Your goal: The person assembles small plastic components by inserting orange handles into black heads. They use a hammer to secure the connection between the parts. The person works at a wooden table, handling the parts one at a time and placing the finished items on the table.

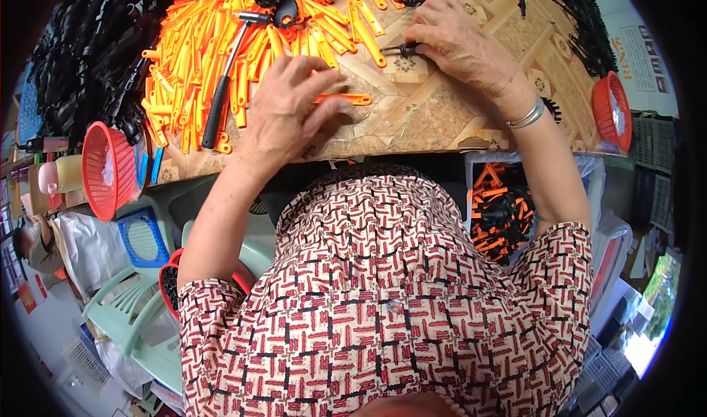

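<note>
from my remote seat i take the hammer (224, 78) as my landmark; it lies on the patterned table (434, 115), black handle toward me, head buried in the heap of orange plastic strips (199, 56). just right of its handle my left hand (283, 115) is curled loosely, thumb and fingers closing on one end of a single orange strip (345, 98) that lies flat on the tabletop (the rest of it pokes out rightward). well to the right of the hammer, my right hand (464, 48) rests palm down with fingertips pinched on a small black piece (406, 48), though the fisheye bend leaves me unsure what shape it is. a silver bangle (527, 115) circles that wrist. left of the hammer, a red mesh basket (107, 168) hangs at the table edge.
</note>
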A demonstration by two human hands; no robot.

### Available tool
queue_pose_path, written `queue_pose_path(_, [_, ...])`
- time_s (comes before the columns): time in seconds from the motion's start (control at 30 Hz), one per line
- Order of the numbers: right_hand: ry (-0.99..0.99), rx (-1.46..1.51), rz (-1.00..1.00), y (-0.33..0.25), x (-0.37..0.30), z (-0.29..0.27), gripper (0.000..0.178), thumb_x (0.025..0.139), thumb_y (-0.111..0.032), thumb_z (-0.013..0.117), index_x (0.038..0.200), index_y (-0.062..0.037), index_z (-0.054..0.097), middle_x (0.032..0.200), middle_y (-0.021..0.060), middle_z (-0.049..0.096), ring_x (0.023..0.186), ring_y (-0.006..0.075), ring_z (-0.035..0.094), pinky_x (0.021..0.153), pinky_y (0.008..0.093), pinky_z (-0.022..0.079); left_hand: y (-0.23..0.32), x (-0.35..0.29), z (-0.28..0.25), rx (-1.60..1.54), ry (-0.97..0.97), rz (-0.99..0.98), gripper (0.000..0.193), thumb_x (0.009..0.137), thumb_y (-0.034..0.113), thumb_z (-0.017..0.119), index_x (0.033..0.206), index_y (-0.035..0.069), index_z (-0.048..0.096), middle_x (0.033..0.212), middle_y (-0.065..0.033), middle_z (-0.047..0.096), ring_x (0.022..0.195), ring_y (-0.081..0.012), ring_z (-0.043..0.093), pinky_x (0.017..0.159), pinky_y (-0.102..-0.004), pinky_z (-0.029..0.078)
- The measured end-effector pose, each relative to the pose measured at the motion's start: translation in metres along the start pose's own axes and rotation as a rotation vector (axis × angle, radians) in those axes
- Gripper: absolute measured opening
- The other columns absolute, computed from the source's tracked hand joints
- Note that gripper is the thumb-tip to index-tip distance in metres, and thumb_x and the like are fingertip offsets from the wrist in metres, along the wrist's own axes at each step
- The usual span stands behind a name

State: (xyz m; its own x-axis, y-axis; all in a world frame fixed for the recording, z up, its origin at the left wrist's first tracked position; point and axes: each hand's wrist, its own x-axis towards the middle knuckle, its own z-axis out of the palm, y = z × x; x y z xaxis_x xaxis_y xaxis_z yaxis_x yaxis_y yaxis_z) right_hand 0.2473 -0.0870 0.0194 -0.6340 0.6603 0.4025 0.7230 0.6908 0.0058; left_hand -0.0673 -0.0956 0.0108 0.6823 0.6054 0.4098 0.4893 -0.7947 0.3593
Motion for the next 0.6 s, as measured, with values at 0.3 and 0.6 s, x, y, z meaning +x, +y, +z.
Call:
queue_pose_path(0.3, [0.083,0.173,0.034,-0.057,0.0,-0.008,0.019,0.084,-0.007,0.068,0.103,-0.0088,0.065,0.092,0.0069,0.064,0.091,0.0263,0.063,0.087,0.0386,0.046,-0.025,0.056,0.033,0.201,0.034,0.068,0.035,0.088,0.007,0.07,0.123,0.012,0.071,0.122,-0.0076,0.068,0.109,-0.0317,0.059,0.098,-0.0405,0.05])
queue_pose_path(0.6, [0.15,0.091,-0.049,-0.12,-0.018,0.001,0.014,0.087,-0.019,0.059,0.092,-0.007,0.063,0.091,0.0045,0.061,0.092,0.0213,0.061,0.085,0.0361,0.048,-0.035,0.062,0.016,0.152,0.165,-0.037,0.02,0.091,0.012,0.072,0.11,0.011,0.076,0.095,-0.007,0.068,0.094,-0.0278,0.06,0.084,-0.0381,0.05])
